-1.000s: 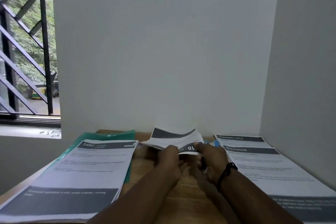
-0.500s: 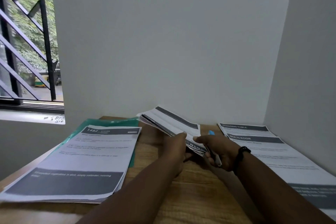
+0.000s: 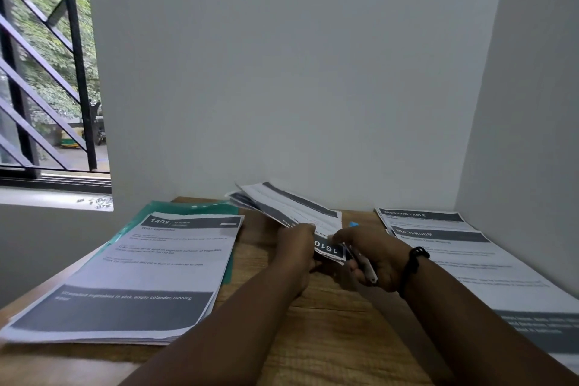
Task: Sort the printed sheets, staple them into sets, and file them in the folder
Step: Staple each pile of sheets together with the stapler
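A set of printed sheets (image 3: 291,207) with dark header bars is held above the middle of the wooden table (image 3: 322,338), its far end tilted up toward the wall. My left hand (image 3: 297,255) grips its near edge from the left. My right hand (image 3: 372,255) holds a stapler (image 3: 365,266) with a metal base and a blue tip at the near corner printed 1610. A stack of sheets headed 1492 (image 3: 150,273) lies at the left on a green folder (image 3: 188,207). Another pile (image 3: 463,257) lies at the right.
White walls close the table at the back and right. A barred window (image 3: 47,72) is at the far left. A black band sits on my right wrist (image 3: 413,260).
The held set has lifted from nearly flat to tilted up and turned leftward. The stapler has come into view in my right hand at the set's near corner.
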The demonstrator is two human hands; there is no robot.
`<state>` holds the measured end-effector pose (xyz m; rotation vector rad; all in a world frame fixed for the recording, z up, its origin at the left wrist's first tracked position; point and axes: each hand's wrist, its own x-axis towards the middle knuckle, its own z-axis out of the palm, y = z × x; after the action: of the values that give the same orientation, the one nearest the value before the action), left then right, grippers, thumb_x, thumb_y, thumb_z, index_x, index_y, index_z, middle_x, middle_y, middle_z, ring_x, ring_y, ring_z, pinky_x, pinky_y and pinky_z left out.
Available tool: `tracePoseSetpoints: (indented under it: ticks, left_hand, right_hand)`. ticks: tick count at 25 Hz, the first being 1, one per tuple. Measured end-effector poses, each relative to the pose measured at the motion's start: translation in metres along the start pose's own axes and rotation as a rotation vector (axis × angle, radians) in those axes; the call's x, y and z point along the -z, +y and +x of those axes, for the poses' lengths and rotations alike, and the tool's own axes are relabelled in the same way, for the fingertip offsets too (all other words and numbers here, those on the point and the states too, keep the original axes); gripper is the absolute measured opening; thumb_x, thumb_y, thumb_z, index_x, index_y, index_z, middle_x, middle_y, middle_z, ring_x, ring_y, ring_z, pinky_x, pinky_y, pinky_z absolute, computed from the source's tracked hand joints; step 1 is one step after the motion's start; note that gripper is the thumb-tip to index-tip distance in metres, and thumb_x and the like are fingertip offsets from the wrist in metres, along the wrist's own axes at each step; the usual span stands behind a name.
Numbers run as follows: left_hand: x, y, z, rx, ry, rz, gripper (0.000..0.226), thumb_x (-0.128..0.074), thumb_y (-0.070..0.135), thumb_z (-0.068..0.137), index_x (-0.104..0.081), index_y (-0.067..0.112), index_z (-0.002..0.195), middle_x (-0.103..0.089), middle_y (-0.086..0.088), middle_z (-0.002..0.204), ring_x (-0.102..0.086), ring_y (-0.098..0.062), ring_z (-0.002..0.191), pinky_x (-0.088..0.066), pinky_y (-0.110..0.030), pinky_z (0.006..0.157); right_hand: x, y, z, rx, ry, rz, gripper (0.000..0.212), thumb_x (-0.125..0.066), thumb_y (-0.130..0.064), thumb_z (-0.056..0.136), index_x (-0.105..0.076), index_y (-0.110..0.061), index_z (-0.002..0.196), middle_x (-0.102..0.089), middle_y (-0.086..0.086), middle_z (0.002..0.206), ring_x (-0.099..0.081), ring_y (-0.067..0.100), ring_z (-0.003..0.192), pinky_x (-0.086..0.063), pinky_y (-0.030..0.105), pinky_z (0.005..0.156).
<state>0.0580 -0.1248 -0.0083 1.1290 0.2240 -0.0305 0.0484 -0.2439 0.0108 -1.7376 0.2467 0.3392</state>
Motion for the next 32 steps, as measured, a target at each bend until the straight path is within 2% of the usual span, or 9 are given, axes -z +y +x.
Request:
tracePoseSetpoints:
  ticks: [2, 5, 8, 12, 15, 18, 24, 29, 32]
  left_hand:
    - [-0.002, -0.001, -0.001, -0.036, 0.0, -0.003, 0.023, -0.056, 0.01, 0.092, -0.059, 0.006, 0.114, -0.071, -0.012, 0.093, -0.069, -0.03, 0.088, -0.055, -0.05, 0.088]
    - [-0.005, 0.002, -0.01, -0.159, -0.012, 0.069, 0.02, -0.061, 0.012, 0.091, -0.061, 0.009, 0.11, -0.071, -0.01, 0.093, -0.069, -0.026, 0.086, -0.057, -0.039, 0.079]
    - [-0.005, 0.021, -0.023, -0.269, -0.046, 0.033, 0.01, -0.063, 0.011, 0.09, -0.061, 0.012, 0.1, -0.071, -0.01, 0.091, -0.07, -0.027, 0.083, -0.058, -0.044, 0.081]
    - [0.013, 0.043, -0.017, -0.126, -0.129, -0.093, 0.026, -0.06, -0.001, 0.089, -0.053, -0.001, 0.113, -0.069, -0.02, 0.099, -0.07, -0.033, 0.089, -0.059, -0.046, 0.075]
    - [0.042, 0.03, -0.025, 0.057, -0.193, -0.086, 0.041, -0.059, -0.006, 0.087, -0.046, 0.004, 0.125, -0.068, -0.027, 0.109, -0.07, -0.04, 0.093, -0.059, -0.053, 0.075]
    - [0.063, 0.024, -0.035, 0.154, -0.243, 0.014, 0.033, -0.062, 0.007, 0.091, -0.051, 0.001, 0.121, -0.072, -0.024, 0.102, -0.072, -0.036, 0.089, -0.059, -0.049, 0.075]
    - [0.113, 0.088, -0.017, -0.008, -0.173, -0.173, 0.055, -0.055, 0.039, 0.087, -0.057, -0.004, 0.122, -0.067, -0.025, 0.108, -0.066, -0.035, 0.089, -0.058, -0.042, 0.076]
    - [0.117, 0.102, -0.002, 0.236, -0.336, 0.267, 0.05, -0.066, 0.025, 0.084, -0.056, -0.002, 0.125, -0.064, -0.026, 0.12, -0.067, -0.038, 0.096, -0.056, -0.046, 0.084]
    - [0.104, 0.076, 0.016, 0.271, -0.185, 0.7, 0.074, -0.085, 0.011, 0.058, -0.054, 0.004, 0.125, -0.065, -0.02, 0.121, -0.066, -0.037, 0.101, -0.055, -0.046, 0.089]
  right_hand:
    - [0.007, -0.001, 0.0, 0.02, 0.029, 0.115, 0.012, -0.057, -0.018, 0.091, -0.059, -0.008, 0.085, -0.048, 0.001, 0.048, -0.038, 0.006, 0.029, -0.032, 0.012, 0.03]
    - [0.007, -0.004, -0.006, 0.138, 0.046, 0.273, 0.008, -0.056, -0.006, 0.091, -0.055, -0.005, 0.083, -0.045, 0.0, 0.042, -0.037, 0.006, 0.029, -0.033, 0.012, 0.03]
    - [-0.001, -0.009, -0.013, 0.301, 0.086, 0.278, 0.007, -0.059, -0.008, 0.09, -0.059, -0.002, 0.091, -0.049, 0.002, 0.044, -0.04, 0.008, 0.031, -0.034, 0.016, 0.032]
    - [0.002, -0.013, -0.011, 0.273, 0.002, 0.365, 0.016, -0.062, -0.018, 0.089, -0.063, -0.006, 0.099, -0.055, 0.005, 0.066, -0.037, 0.006, 0.032, -0.032, 0.014, 0.031]
    - [0.008, -0.004, 0.001, 0.141, 0.032, 0.357, 0.012, -0.061, -0.014, 0.09, -0.06, -0.006, 0.08, -0.047, 0.001, 0.054, -0.035, 0.004, 0.028, -0.031, 0.012, 0.029]
    - [0.007, 0.003, 0.007, 0.077, 0.086, 0.26, 0.014, -0.064, -0.008, 0.087, -0.056, -0.006, 0.076, -0.044, 0.0, 0.045, -0.036, 0.005, 0.028, -0.031, 0.013, 0.028]
    - [0.027, -0.006, 0.001, 0.24, 0.112, 0.252, 0.011, -0.066, -0.008, 0.087, -0.062, -0.002, 0.095, -0.056, 0.005, 0.062, -0.037, 0.005, 0.037, -0.033, 0.016, 0.031]
    - [0.048, -0.01, -0.007, 0.293, 0.081, 0.016, 0.015, -0.065, -0.01, 0.087, -0.062, 0.0, 0.098, -0.054, 0.006, 0.058, -0.037, 0.01, 0.04, -0.03, 0.019, 0.036]
    - [0.037, -0.001, -0.009, 0.109, 0.069, -0.231, 0.009, -0.061, -0.006, 0.089, -0.055, 0.0, 0.085, -0.057, 0.008, 0.054, -0.041, 0.011, 0.036, -0.034, 0.018, 0.036]
